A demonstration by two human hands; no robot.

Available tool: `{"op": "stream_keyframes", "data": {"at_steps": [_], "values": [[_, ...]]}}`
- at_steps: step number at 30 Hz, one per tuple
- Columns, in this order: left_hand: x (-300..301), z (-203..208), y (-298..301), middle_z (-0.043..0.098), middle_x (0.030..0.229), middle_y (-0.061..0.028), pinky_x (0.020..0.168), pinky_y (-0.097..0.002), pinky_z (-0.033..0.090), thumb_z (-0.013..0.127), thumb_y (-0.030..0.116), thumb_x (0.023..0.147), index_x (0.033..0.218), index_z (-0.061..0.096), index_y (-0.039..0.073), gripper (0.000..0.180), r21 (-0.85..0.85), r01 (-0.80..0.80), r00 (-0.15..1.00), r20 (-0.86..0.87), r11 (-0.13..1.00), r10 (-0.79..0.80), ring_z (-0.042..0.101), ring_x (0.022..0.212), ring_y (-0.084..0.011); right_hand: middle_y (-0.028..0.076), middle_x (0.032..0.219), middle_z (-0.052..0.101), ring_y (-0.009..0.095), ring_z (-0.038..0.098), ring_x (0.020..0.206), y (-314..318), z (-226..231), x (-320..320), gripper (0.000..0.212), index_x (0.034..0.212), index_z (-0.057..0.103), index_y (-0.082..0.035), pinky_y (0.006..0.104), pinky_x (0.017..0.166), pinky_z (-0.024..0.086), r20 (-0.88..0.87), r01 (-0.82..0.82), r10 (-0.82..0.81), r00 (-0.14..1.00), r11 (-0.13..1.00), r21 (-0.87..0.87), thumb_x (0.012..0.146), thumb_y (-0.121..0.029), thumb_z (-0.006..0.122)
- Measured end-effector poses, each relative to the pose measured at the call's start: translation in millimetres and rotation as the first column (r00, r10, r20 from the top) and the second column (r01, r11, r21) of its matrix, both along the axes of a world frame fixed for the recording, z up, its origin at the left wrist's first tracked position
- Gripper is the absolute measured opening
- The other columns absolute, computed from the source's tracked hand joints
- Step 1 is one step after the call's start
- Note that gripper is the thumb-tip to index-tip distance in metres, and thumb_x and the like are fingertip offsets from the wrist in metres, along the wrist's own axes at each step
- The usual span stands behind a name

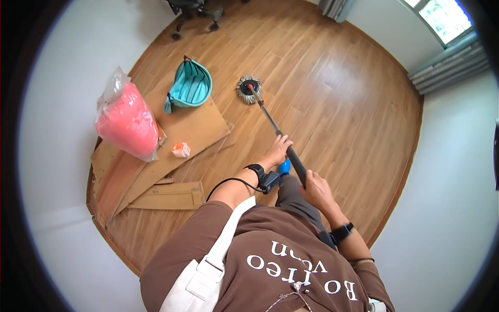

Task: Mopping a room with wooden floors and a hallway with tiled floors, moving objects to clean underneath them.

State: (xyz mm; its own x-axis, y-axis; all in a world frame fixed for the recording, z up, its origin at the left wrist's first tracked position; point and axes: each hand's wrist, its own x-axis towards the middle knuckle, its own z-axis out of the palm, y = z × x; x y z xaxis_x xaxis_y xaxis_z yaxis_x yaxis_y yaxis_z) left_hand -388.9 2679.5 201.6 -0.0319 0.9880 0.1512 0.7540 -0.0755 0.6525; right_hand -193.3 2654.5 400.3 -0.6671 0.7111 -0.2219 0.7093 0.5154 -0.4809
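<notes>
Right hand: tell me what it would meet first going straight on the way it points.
Beyond the mop handle in its grip, the right hand would probably meet the left hand, nearer the mop head; depth is unclear.

big white letters (305, 279) I see from far away, upside down, on the brown shirt (247, 288), just right of the white strap (204, 281)
</notes>
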Motion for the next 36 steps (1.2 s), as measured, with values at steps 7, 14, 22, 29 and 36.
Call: {"op": "stream_keyframes", "data": {"at_steps": [7, 14, 22, 29, 36], "values": [[-47.7, 50.3, 133.5, 0.052, 0.113, -0.0154, 0.098, -0.0635, 0.03, 0.069, 0.005, 0.069, 0.097, 0.054, 0.012, 0.033, -0.068, 0.041, 0.999, -0.015, 0.997, -0.042, 0.049, 0.115, -0.0331, 0.023, 0.08, 0.061, 0.039, 0.063, 0.071, 157.3, 60.4, -55.5, 0.037, 0.094, 0.048, 0.005, 0.0437, 0.06, 0.053, 0.051, -0.202, 0.201, 0.978, 0.979, 0.016, 0.074, -0.02, 0.065], [-49.8, 97.3, 241.0, 0.058, 0.102, -0.0137, 0.103, -0.0716, 0.014, 0.068, 0.006, 0.074, 0.09, 0.049, 0.01, 0.025, 0.087, 0.033, 0.976, 0.212, 0.996, -0.051, 0.052, 0.115, -0.0326, 0.023, 0.079, 0.056, 0.04, 0.06, 0.068, 282.3, 123.1, -77.8, 0.034, 0.099, 0.05, 0.004, 0.0469, 0.061, 0.049, 0.1, -0.151, 0.149, 0.984, 0.988, 0.015, 0.074, -0.014, 0.064], [-188.8, 48.1, 398.2, 0.058, 0.101, -0.0127, 0.107, -0.0662, 0.014, 0.066, 0.006, 0.075, 0.088, 0.051, 0.011, 0.02, 0.124, -0.14, 0.966, 0.234, 0.982, 0.108, 0.055, 0.106, -0.0308, 0.019, 0.08, 0.056, 0.038, 0.061, 0.07, 441.5, 66.6, -213.0, 0.031, 0.1, 0.052, -0.001, 0.0448, 0.062, 0.05, 0.067, -0.162, 0.153, 0.986, 0.976, 0.144, 0.072, -0.011, 0.063], [-360.0, 32.3, 502.5, 0.052, 0.117, -0.0072, 0.098, -0.0605, 0.033, 0.055, 0.009, 0.084, 0.1, 0.055, 0.017, 0.018, -0.291, -0.128, 0.99, 0.012, 0.948, 0.138, 0.037, 0.127, -0.0379, 0.022, 0.087, 0.057, 0.04, 0.061, 0.077, 561.7, 12.9, -346.7, 0.041, 0.111, 0.051, -0.003, 0.0463, 0.068, 0.051, 0.0, -0.27, 0.27, 0.963, 0.963, 0.029, 0.074, -0.014, 0.061], [-356.9, 131.0, 587.2, 0.053, 0.106, -0.004, 0.082, -0.0674, 0.037, 0.057, 0.023, 0.086, 0.104, 0.05, 0.016, 0.021, -0.187, 0.17, 0.985, 0.055, 0.968, -0.162, 0.046, 0.116, -0.0282, 0.017, 0.089, 0.058, 0.036, 0.061, 0.079, 672.1, 163.3, -360.0, 0.059, 0.126, 0.05, -0.007, 0.0432, 0.07, 0.05, 0.271, -0.327, 0.341, 0.9, 0.94, -0.096, 0.071, -0.016, 0.067]]}}
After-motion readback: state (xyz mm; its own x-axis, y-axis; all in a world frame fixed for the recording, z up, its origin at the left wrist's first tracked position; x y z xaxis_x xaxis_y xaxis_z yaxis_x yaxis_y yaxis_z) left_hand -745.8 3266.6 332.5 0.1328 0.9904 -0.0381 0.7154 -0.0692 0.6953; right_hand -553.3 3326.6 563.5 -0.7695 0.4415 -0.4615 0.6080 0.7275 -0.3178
